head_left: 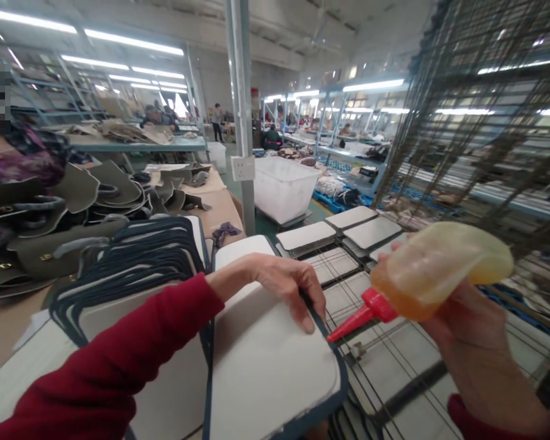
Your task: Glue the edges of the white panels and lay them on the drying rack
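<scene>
My right hand (467, 330) is wrapped around a translucent squeeze bottle (440, 263) of amber liquid. The bottle is tilted down, and the tip of its red nozzle meets the dark rim of a white panel (266, 360) with rounded corners and navy edging. Fingers of my left hand (288, 287) curl over that panel's right edge, with the thumb on its white face. Left of it stands a stack of similar navy-edged panels (137, 250). What supports the panel from below is mostly hidden.
Wire racks bearing white panels (366, 232) lie to the right, beneath a raised stack of wire racks (476, 104). Grey-green cut pieces (77, 189) pile up on the left table, near a person (22, 146). A white bin (284, 189) stands behind a metal post (242, 79).
</scene>
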`<state>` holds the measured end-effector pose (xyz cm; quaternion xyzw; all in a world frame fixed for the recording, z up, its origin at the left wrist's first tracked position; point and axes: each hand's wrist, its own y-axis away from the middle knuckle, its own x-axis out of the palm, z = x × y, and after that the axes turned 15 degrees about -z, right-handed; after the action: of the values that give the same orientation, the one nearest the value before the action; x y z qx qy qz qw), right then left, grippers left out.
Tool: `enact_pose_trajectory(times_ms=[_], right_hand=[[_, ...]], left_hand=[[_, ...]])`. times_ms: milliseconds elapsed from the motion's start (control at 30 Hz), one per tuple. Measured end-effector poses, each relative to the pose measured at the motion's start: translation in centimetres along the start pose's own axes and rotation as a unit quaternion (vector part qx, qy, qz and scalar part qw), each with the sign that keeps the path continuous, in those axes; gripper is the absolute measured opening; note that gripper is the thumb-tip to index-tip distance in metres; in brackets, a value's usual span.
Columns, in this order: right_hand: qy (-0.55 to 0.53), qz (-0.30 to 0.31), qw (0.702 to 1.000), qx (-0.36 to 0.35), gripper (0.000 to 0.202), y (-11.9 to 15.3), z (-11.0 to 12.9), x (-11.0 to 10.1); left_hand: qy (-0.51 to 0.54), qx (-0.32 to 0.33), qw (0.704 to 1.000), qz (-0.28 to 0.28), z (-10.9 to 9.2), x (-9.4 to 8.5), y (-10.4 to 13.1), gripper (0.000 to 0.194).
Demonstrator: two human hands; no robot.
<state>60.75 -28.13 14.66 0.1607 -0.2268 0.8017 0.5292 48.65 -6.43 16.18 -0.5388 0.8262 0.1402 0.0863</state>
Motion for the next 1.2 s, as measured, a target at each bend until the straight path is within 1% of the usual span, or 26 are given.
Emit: enact_pose_trajectory(times_ms=[67, 133, 433, 600, 700, 767, 933, 1033, 1200], right_hand=[[-0.003, 0.030, 0.999, 0.009, 0.054, -0.3, -0.1, 0.2], [-0.003, 0.047, 0.999, 0.021, 0.053, -0.5, -0.2, 0.3], [0.014, 0.062, 0.998, 0.031, 0.052, -2.1, -0.8, 1.1], [0.011, 0.091, 0.995, 0.045, 0.047, -2.4, -1.1, 0.9], [0.018, 0.088, 0.994, 0.057, 0.042, -2.5, -1.1, 0.7], [0.019, 0.088, 0.994, 0.059, 0.044, -2.5, -1.0, 0.7], [0.008, 0.068, 0.997, 0.042, 0.051, -2.3, -0.9, 0.7], [0.008, 0.060, 0.998, 0.032, 0.058, -2.1, -0.7, 0.5], [0.029, 0.022, 0.999, -0.008, 0.062, -1.8, -0.3, -0.2]], left_hand=[[0.005, -0.008, 1.000, -0.001, 0.0, 0.0, 0.2, 0.021], [0.010, -0.013, 1.000, 0.000, 0.0, -0.1, 0.3, 0.021], [0.017, -0.017, 0.999, -0.024, 0.3, -0.6, 0.2, 0.022], [0.014, -0.013, 0.999, -0.031, 0.4, -0.9, 0.3, 0.021], [0.023, -0.014, 0.999, -0.036, 0.5, -1.1, 0.4, 0.024], [0.027, -0.015, 0.999, -0.040, 0.5, -1.1, 0.5, 0.023], [0.024, -0.022, 0.997, -0.063, 0.1, -1.1, 0.9, 0.017], [0.020, -0.029, 0.996, -0.079, -0.1, -1.2, 1.1, 0.016], [0.013, -0.030, 0.993, -0.114, -0.3, -1.4, 1.4, 0.016]])
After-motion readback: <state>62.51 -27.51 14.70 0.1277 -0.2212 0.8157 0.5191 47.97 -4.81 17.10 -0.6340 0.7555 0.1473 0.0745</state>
